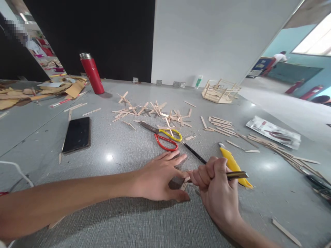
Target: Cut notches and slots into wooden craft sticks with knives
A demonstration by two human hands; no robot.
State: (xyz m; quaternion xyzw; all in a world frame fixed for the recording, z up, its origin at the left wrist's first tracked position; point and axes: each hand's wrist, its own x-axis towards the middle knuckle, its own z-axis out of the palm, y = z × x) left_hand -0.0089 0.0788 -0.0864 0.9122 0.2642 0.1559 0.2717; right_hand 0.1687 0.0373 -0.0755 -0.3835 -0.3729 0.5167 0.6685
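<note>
My left hand (165,177) rests on the grey table with several fingers spread. Between its index fingertip and thumb it pins a short flat wooden stick (184,185) against the surface. My right hand (217,187) is closed in a fist around a slim knife-like tool (237,175), whose dark and brass-coloured end sticks out past the thumb. Its working end is hidden near the stick. Just beyond the hands lie a black pen (194,152) and scissors (165,136) with red and yellow handles. A yellow-handled cutter (232,162) lies right behind my right hand.
Loose wooden sticks (156,108) are scattered at mid-table, with more sticks (221,125) at the right. A phone (77,134) and a red flask (92,74) stand left. A stick-built frame (219,93), a small tube (199,82) and a white packet (273,132) are farther right.
</note>
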